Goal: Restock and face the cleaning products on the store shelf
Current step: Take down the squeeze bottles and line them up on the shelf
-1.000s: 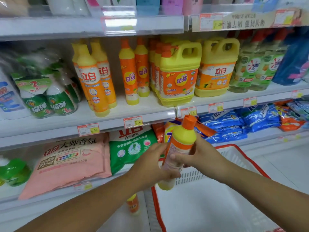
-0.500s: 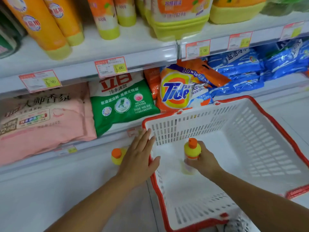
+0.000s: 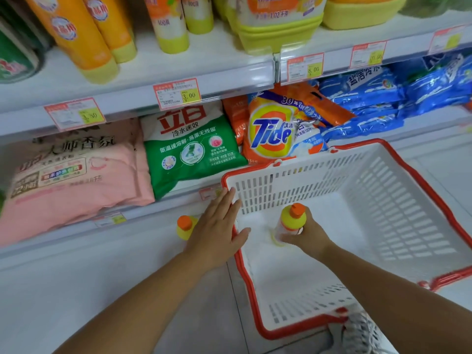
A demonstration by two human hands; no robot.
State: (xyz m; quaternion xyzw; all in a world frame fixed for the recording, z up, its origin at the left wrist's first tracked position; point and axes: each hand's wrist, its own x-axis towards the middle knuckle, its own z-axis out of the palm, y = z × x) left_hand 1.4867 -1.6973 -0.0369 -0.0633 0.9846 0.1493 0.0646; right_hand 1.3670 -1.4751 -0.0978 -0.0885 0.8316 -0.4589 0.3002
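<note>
Bottle (image 3: 291, 221) of dish soap, yellow with an orange cap, sits low inside the white basket (image 3: 396, 208) near its left wall, with the fingers of the right hand (image 3: 310, 235) curled round its body. A second ago both hands held it up in front of the shelf (image 3: 217, 80). Half a second ago it was already down in the basket, and it has hardly shifted since. Blur hides whether its base touches the basket floor. The left hand (image 3: 219, 231) has let go. It lies flat and holds nothing, fingers straight and together, over the basket's red left rim with the thumb reaching inside, slightly nearer the rim than before. Just past it, outside the basket, a second bottle (image 3: 184, 227) of the same kind stands at the foot of the shelving. The change looks like a step away from shelving. The held bottle has gone down, not up to the matching bottles (image 3: 168, 26) above. Neither it nor the one on the floor is stocked or faced yet, and the left hand seems set to steady the basket.
</note>
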